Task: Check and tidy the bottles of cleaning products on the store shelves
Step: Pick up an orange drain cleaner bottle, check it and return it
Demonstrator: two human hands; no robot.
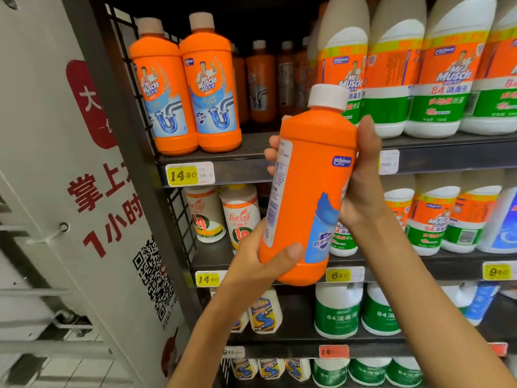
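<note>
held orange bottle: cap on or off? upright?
Cap on: the white cap sits on the orange bottle. Tilted slightly, gripped off the shelf by left hand and right hand.

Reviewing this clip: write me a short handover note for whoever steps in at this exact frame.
Left hand: grips the base of the orange plastic drain-cleaner bottle with white cap.
Right hand: grips its upper body; bottle tilted, held off the shelf, side label towards the camera.
Done: two matching orange bottles stand front-facing at the left of the upper shelf.
Left: finish checking, then set it down, probably beside them, label forward.
</note>
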